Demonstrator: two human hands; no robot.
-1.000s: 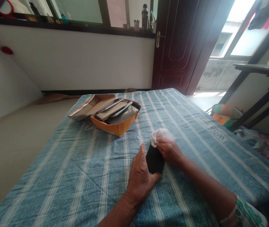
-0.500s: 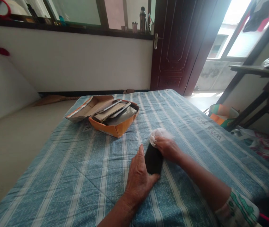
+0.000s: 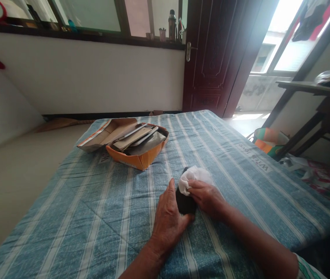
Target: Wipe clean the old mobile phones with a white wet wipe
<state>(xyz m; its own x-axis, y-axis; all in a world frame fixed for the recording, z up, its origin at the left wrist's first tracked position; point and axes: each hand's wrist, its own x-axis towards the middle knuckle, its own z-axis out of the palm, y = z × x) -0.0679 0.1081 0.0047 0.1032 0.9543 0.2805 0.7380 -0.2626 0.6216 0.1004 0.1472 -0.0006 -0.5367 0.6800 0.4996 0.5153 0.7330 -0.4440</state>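
Note:
On the striped bedspread lies a flat black phone [image 3: 184,202], its far part mostly covered. My left hand [image 3: 169,215] grips it, with the thumb along the near end and the fingers along the left side. A crumpled white cloth [image 3: 195,179] is pressed onto the phone's upper face by my right hand [image 3: 208,197], whose fingers are closed on it. Beyond the hands sits an orange cardboard box [image 3: 141,161] with its lid folded open to the left. Several flat phone-like devices [image 3: 134,138] are stacked inside it.
The blue-and-white striped bedspread [image 3: 95,217] covers the surface under everything. A dark red door [image 3: 214,58] stands behind, beside a window ledge holding a thermos [image 3: 172,26]. At the right are a dark table [image 3: 313,88] and plastic bags [image 3: 295,164].
My right hand has brought the white cloth down the phone toward me, covering more of its face. The left hand keeps its grip. The view has shifted slightly.

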